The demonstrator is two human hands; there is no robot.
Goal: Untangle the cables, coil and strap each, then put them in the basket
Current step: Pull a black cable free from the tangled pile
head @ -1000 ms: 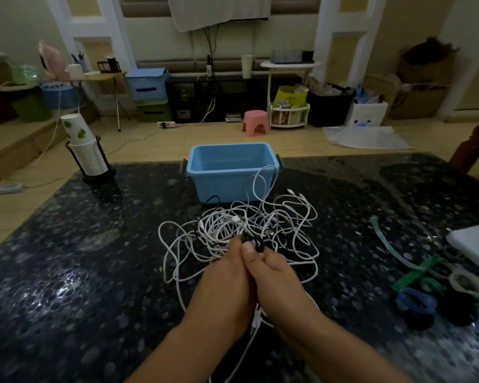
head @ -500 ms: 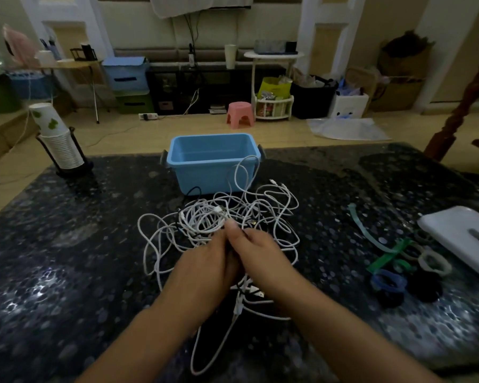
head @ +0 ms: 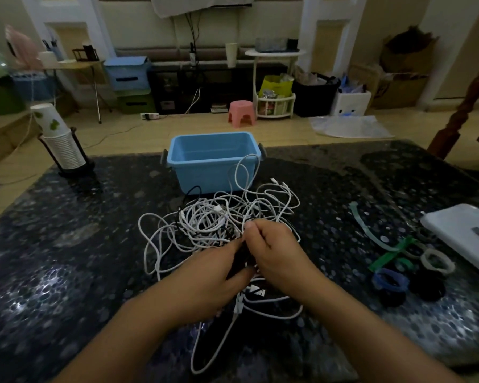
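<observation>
A tangle of white and black cables (head: 208, 219) lies on the dark speckled table, just in front of an empty light-blue basket (head: 213, 172). One white loop leans against the basket's front wall. My left hand (head: 213, 280) and my right hand (head: 271, 250) meet at the near edge of the tangle, fingers curled round a black cable between them. White cable ends with plugs trail toward me beneath my wrists. Several straps (head: 393, 255), green, blue, white and black, lie to the right.
A stack of paper cups in a black holder (head: 61, 145) stands at the table's far left corner. A white flat board (head: 465, 233) lies at the right edge. A wooden chair post (head: 459, 117) rises beyond the right side.
My hands stay together on the black cable; the right hand has lifted and moved slightly right of the left. The view has shifted a little.
</observation>
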